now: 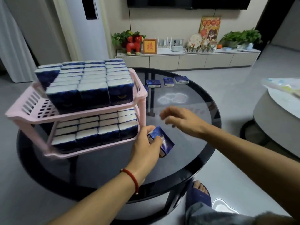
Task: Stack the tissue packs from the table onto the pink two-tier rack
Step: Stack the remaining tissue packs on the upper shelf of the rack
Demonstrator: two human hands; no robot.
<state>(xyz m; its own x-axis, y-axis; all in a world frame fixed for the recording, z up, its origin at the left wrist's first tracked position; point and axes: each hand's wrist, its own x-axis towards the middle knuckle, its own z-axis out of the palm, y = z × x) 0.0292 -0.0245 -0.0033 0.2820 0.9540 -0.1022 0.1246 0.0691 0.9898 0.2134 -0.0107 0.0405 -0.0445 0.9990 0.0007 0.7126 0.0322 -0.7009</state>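
Note:
The pink two-tier rack [21, 116] stands on the left of the round black glass table [203, 153]. Both tiers are packed with dark blue tissue packs standing on end. My left hand [146, 143] grips one blue tissue pack [164, 142] just right of the rack's lower tier, close above the glass. My right hand [180, 120] hovers blurred over the table's middle, fingers spread, holding nothing. Three more tissue packs [168, 82] lie in a row at the table's far edge, and part of another shows behind the rack's right post.
A second round table [266, 120] with a white top and a plastic bag stands at the right. A low TV cabinet [186, 60] with plants and ornaments runs along the far wall. My foot in a blue slipper [198, 194] is under the near table edge.

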